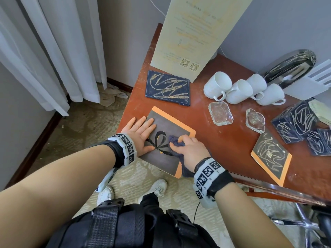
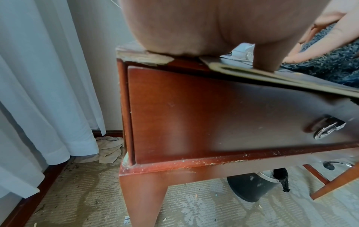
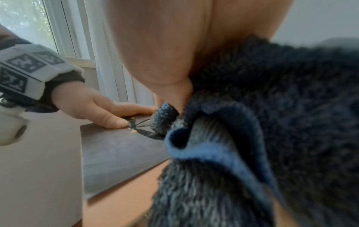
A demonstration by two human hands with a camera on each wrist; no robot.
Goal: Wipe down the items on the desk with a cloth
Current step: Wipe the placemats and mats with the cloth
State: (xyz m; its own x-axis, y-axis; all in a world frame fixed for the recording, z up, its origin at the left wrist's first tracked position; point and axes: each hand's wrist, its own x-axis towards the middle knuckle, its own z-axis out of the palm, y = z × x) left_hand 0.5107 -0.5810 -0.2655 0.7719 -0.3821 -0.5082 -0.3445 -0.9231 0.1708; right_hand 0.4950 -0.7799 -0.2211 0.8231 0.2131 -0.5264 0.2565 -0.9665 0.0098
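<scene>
— Surface (image 1: 223, 140) condition? Hands?

— Reddish wood, corner chipped; white curtain (image 1: 53, 51) beside it. Left hand (image 1: 141, 135) presses flat, fingers straight, on the orange-edged board (image 1: 164, 126) at the near edge. Right hand (image 1: 189, 149) grips the dark cloth (image 1: 174, 140) on that board.

Dark cloth (image 1: 176, 141) on orange-edged mat (image 1: 180, 125)

A dark blue cloth (image 1: 176, 140) lies on a grey, orange-edged board (image 1: 166, 120) on a reddish-brown desk (image 1: 223, 140).
</scene>
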